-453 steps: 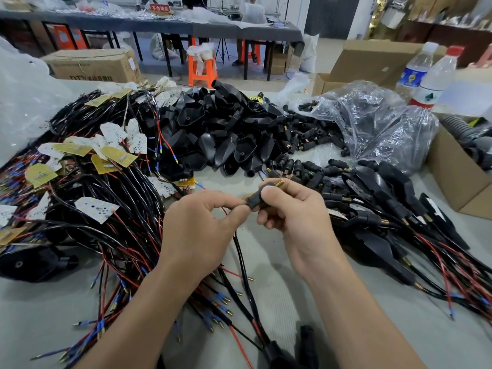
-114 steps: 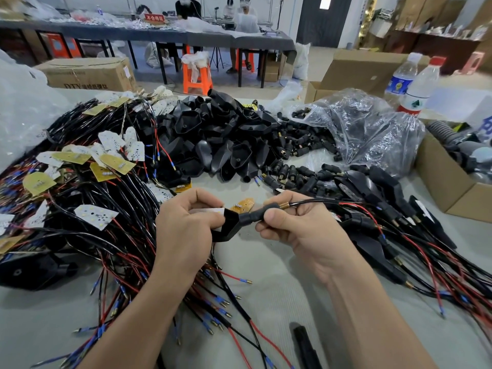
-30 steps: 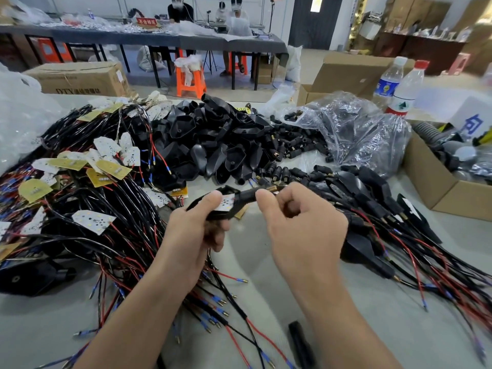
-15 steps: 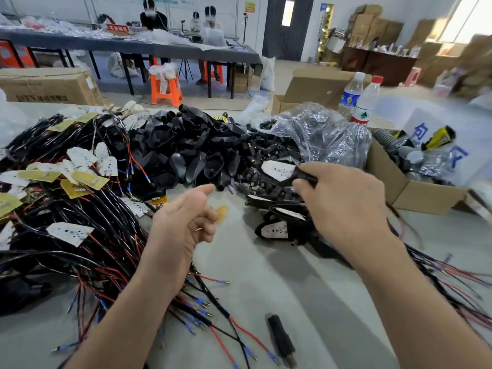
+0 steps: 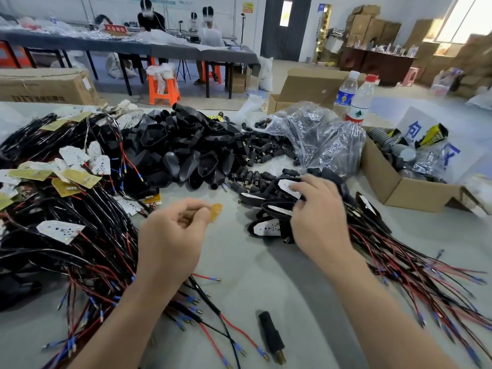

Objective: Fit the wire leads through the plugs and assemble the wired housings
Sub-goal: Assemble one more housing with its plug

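On the grey worktable (image 5: 239, 267), the right hand (image 5: 316, 209) rests with fingers spread loosely on the assembled wired housings (image 5: 269, 209) stacked at centre right, clasping nothing firmly. The left hand (image 5: 170, 233) hovers half-curled and empty just beside a small yellow tab (image 5: 216, 212). Empty black housings (image 5: 186, 147) lie heaped behind, loose plugs (image 5: 258, 153) beside them, and wire leads (image 5: 80, 235) sprawl at left. One plug (image 5: 271, 336) lies alone near the table's front edge.

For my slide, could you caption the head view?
Right hand sets an assembled housing on the finished pile; left hand hovers empty.
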{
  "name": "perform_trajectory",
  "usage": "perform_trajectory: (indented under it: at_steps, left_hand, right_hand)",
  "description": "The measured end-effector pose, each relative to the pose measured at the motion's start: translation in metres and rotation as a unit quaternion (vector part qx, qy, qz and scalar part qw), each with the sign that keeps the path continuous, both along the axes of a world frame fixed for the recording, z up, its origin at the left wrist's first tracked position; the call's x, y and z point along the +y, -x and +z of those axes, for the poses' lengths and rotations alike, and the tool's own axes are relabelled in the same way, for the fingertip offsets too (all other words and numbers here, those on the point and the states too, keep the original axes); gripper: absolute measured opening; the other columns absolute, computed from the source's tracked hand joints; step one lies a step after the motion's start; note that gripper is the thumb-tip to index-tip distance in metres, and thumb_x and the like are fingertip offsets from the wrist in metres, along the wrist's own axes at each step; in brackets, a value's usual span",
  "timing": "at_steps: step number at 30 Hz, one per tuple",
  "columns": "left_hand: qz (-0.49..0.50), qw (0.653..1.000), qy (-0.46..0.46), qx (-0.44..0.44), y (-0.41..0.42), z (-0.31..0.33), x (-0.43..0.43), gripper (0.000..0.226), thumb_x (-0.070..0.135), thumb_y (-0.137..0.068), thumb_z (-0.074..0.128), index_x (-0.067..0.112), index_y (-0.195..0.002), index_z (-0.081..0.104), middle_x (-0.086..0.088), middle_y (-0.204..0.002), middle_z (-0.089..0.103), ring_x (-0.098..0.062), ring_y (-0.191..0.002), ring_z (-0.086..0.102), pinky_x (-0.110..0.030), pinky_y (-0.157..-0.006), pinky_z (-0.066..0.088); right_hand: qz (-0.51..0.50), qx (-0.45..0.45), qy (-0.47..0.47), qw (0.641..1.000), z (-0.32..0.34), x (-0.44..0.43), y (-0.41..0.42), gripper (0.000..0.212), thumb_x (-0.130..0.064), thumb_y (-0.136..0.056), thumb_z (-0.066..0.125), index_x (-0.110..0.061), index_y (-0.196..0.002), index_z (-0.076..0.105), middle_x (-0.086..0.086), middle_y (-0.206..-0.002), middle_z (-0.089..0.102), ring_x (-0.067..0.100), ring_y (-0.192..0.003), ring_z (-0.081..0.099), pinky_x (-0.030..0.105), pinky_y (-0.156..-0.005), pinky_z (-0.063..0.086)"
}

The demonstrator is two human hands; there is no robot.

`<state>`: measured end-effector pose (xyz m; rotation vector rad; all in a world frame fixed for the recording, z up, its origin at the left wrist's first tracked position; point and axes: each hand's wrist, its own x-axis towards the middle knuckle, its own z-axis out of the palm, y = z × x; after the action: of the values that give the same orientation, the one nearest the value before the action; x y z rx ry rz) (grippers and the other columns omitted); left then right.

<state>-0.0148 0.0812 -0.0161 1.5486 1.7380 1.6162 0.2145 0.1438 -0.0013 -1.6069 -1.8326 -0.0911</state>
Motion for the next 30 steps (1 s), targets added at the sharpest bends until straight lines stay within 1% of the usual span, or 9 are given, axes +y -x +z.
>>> perform_trajectory:
  at_steps: [2,7,11,13,15,18,21,25,30]
  left_hand:
    - [0.060,0.990,-0.018,0.124,0.003,0.001,-0.002,0.014,0.018,-0.091,0.072,0.029,-0.097,0.078,0.022,-0.080,0.072,-0.002,-0.082,0.069,-0.025,-0.075,0.056]
    - [0.130,0.957,0.068,0.249,0.018,0.000,0.004,0.033,0.013,-0.087,0.072,0.013,-0.120,0.075,-0.007,-0.130,0.070,-0.026,-0.135,0.050,-0.041,-0.118,0.032]
    - [0.218,0.936,0.065,0.267,0.046,0.011,0.004,0.035,0.015,-0.088,0.071,0.015,-0.123,0.074,-0.008,-0.139,0.065,-0.029,-0.139,0.047,-0.045,-0.121,0.030]
    - [0.247,0.918,0.139,0.278,0.059,0.014,0.002,0.046,0.025,-0.090,0.071,0.016,-0.134,0.065,-0.009,-0.146,0.059,-0.030,-0.142,0.043,-0.046,-0.121,0.029]
    - [0.217,0.899,0.225,0.307,0.061,0.012,0.002,0.047,0.032,-0.094,0.063,0.018,-0.139,0.061,-0.007,-0.149,0.056,-0.026,-0.144,0.041,-0.045,-0.125,0.023]
    - [0.156,0.936,0.213,0.232,0.053,0.007,0.005,0.033,0.017,-0.098,0.052,0.021,-0.127,0.069,-0.008,-0.124,0.072,-0.026,-0.125,0.059,-0.039,-0.126,0.019]
    - [0.170,0.976,0.113,0.074,0.053,0.013,0.005,0.046,0.000,-0.095,0.050,0.025,-0.128,0.069,0.009,-0.115,0.074,-0.021,-0.110,0.068,-0.022,-0.103,0.045]
    - [0.193,0.977,0.042,-0.074,0.061,0.015,0.005,0.054,-0.008,-0.088,0.049,0.027,-0.123,0.071,0.021,-0.110,0.073,-0.014,-0.101,0.072,-0.040,-0.100,0.056]
    - [0.202,0.967,0.039,-0.150,0.065,0.014,0.010,0.055,-0.003,-0.086,0.050,0.032,-0.122,0.071,0.021,-0.110,0.074,-0.023,-0.104,0.072,-0.051,-0.100,0.056]
  right_hand:
    - [0.043,0.007,0.012,0.999,-0.002,-0.007,0.027,0.041,-0.007,-0.075,0.052,-0.008,-0.107,0.076,0.011,-0.123,0.069,0.035,-0.118,0.055,0.047,-0.107,0.042]
    - [0.105,0.034,0.058,0.992,-0.011,-0.015,0.083,0.043,-0.013,-0.075,0.043,-0.012,-0.103,0.075,0.005,-0.125,0.067,0.031,-0.124,0.051,0.034,-0.113,0.030]
    - [0.167,0.034,0.095,0.981,-0.017,-0.014,0.120,0.044,-0.010,-0.078,0.044,-0.014,-0.110,0.074,0.002,-0.120,0.067,0.025,-0.122,0.050,0.034,-0.107,0.035]
    - [0.211,0.058,0.168,0.961,-0.018,-0.009,0.136,0.044,-0.006,-0.086,0.049,-0.019,-0.121,0.071,0.003,-0.119,0.069,0.022,-0.116,0.055,0.033,-0.099,0.045]
    - [0.256,0.084,0.257,0.928,-0.017,-0.003,0.151,0.040,-0.007,-0.092,0.051,-0.021,-0.125,0.069,0.006,-0.117,0.072,0.018,-0.099,0.064,0.021,-0.084,0.050]
    - [0.300,0.051,0.298,0.905,-0.017,0.006,0.179,0.030,-0.012,-0.098,0.052,-0.017,-0.121,0.071,0.010,-0.106,0.075,0.024,-0.094,0.067,0.022,-0.069,0.041]
    - [0.291,0.008,0.320,0.902,-0.017,0.015,0.197,0.025,-0.028,-0.100,0.056,-0.015,-0.117,0.070,0.014,-0.104,0.073,0.033,-0.101,0.067,0.031,-0.078,0.047]
    - [0.251,0.030,0.327,0.911,-0.015,0.021,0.219,0.035,-0.047,-0.095,0.057,-0.016,-0.086,0.070,0.011,-0.086,0.071,0.033,-0.086,0.065,0.033,-0.067,0.047]
    - [0.255,0.039,0.368,0.893,-0.013,0.022,0.240,0.019,-0.029,-0.091,0.059,-0.020,-0.082,0.072,0.005,-0.083,0.071,0.029,-0.081,0.065,0.034,-0.071,0.053]
